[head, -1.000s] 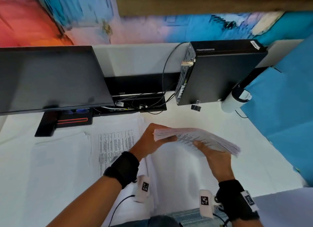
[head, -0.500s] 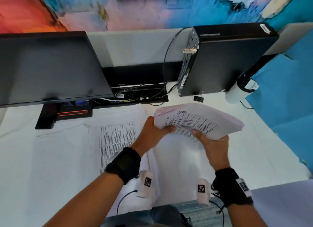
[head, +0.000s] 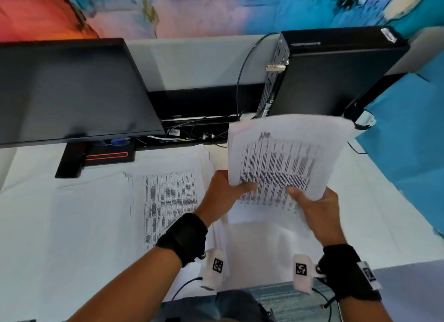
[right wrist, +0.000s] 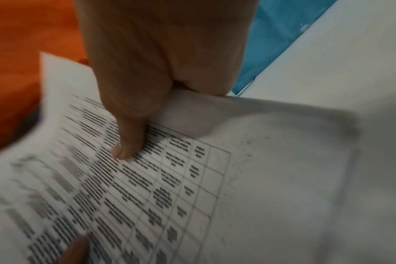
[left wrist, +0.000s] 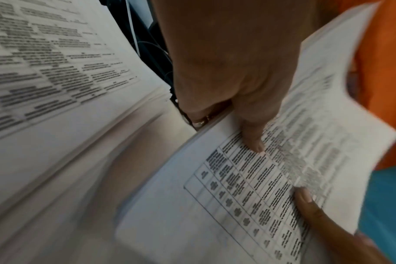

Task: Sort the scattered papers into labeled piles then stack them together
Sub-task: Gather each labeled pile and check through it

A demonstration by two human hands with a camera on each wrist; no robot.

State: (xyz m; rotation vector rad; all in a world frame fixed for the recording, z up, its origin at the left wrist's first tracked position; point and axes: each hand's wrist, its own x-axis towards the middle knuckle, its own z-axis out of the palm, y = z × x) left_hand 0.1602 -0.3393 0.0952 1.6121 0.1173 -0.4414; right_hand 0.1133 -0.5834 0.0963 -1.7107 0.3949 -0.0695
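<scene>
- Since a second ago, the sheaf of white printed sheets point(head: 286, 158) has tipped from nearly edge-on to the camera to standing up with its printed face toward the person, and it now covers the lower front of the upright black computer case point(head: 336, 76).
- Both hands hold this sheaf in the air, in front of the computer case and clear of the white desk point(head: 396, 213).
- Left hand point(head: 224, 193): its thumb point(left wrist: 252, 137) lies flat on the printed table at the sheaf's lower left, with the other fingers curled behind the sheets, so the paper is pinched between them.
- Right hand point(head: 317, 207): its thumb point(right wrist: 127, 142) presses on the printed face near the lower right edge, with the rest of the hand behind the paper, pinching it the same way.
- One sheet of the sheaf hangs lower than the others between the two hands, its printed rows partly blurred.
- Left of the computer case, flat on the desk, lies a pile of white sheets with a printed table on top point(head: 168, 201), and further left a pile of blank-looking white sheets point(head: 89, 220).
- A black monitor point(head: 72, 88) stands well left of the computer case, with a tangle of dark cables point(head: 192, 129) between them.
</scene>
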